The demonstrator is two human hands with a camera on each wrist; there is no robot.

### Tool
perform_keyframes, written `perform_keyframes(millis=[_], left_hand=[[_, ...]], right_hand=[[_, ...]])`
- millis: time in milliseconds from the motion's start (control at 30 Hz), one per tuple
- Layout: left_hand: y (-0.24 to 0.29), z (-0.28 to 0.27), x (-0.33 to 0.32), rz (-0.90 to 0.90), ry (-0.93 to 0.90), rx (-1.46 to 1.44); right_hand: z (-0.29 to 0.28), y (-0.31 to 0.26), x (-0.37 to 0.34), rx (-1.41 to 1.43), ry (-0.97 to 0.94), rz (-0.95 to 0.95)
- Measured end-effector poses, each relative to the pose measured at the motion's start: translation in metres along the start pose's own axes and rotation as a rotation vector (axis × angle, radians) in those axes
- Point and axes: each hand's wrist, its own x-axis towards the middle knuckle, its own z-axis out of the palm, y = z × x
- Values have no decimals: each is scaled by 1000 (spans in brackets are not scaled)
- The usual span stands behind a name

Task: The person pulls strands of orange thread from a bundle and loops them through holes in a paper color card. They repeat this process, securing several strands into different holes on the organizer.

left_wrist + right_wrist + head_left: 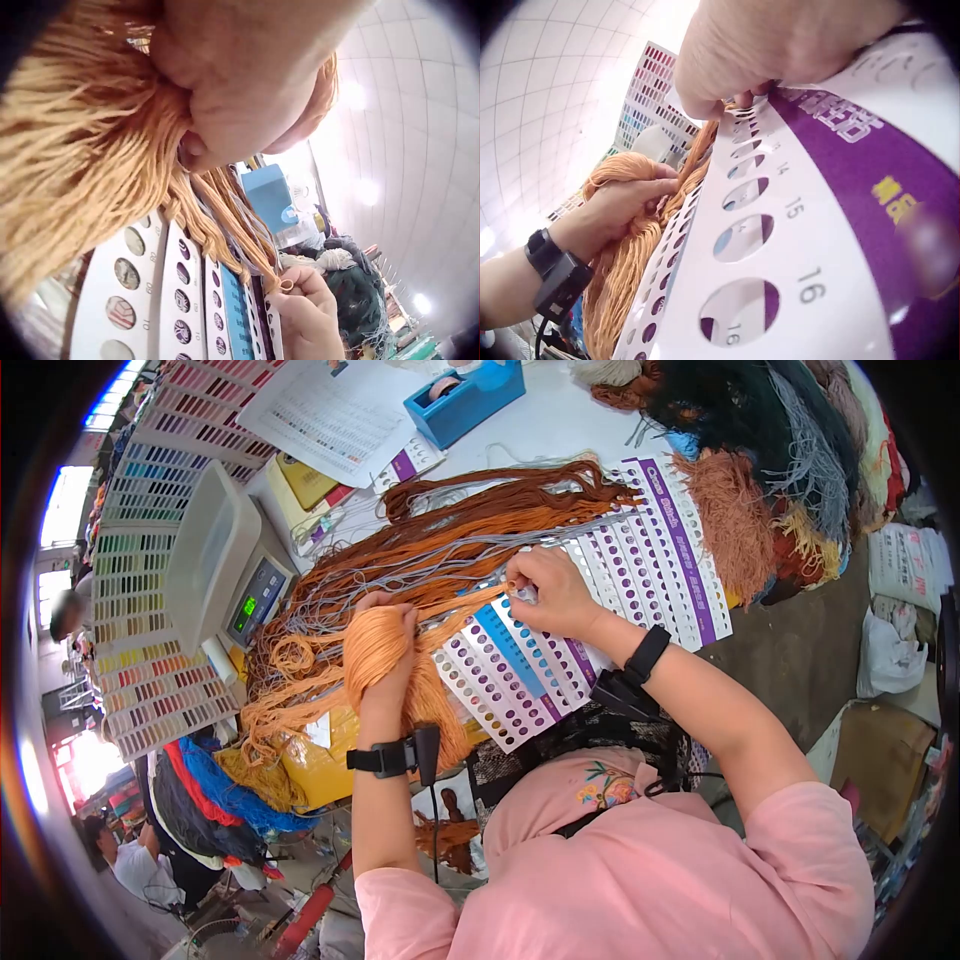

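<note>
2 hands hold the same orange thread, and I observe them from my distant place through 3 views. The left hand is closed around the thick part of this thread: its fingers are curled, the skein passes over the back of the hand, and many strands hang down beside the wrist. The right hand is closed to a pinch, with thumb and fingertips on the narrow end of the thread, and in the left wrist view a small loop shows at these fingertips. Between the hands the thread runs close along the punched cards, which are white and purple with rows of round holes. Whether the end passes through a hole, I cannot tell. Just beyond, brown and grey strands lie across the table. To their left stands a scale with a green lit display, and next to it a chart of colour samples. A blue tape dispenser stands at the far side, and dark hanks are piled at the right. The person wears a pink shirt.
</note>
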Motion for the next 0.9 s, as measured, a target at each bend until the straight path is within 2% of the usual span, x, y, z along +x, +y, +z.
perform_keyframes(millis=[133,267,367,400,500,533,633,667,733,800,900], left_hand=[[-14,-15,-6,-38,41,-88],[-39,-33,-15,-32,24,21],[-70,-45,-19,-317,-106,-5],[-78,-50,-25,-243,-92,54],[-60,-76,-35,-722,139,-416],[-58,-88,-36,-933,187,-505],[-103,-140,-73,-865,-50,-1552],[-73,-147,-77,-736,-66,-1908],[-21,-138,-90,-696,49,-2052],[37,-119,-94,-740,89,-1726],[58,-85,-101,-653,-46,-2075]], right_hand=[[0,2,-2,-7,-6,13],[2,1,-2,-30,-24,22],[1,1,-2,-51,-20,13],[1,0,-2,-59,-25,16],[2,0,-2,-75,-32,10],[3,1,-2,-79,-30,6],[2,0,-2,-93,-41,8],[2,-1,-2,-95,-52,8],[2,-1,-2,-116,-96,-22],[-4,-8,0,-138,-149,-66],[-14,-31,-7,-14,-39,-103]])
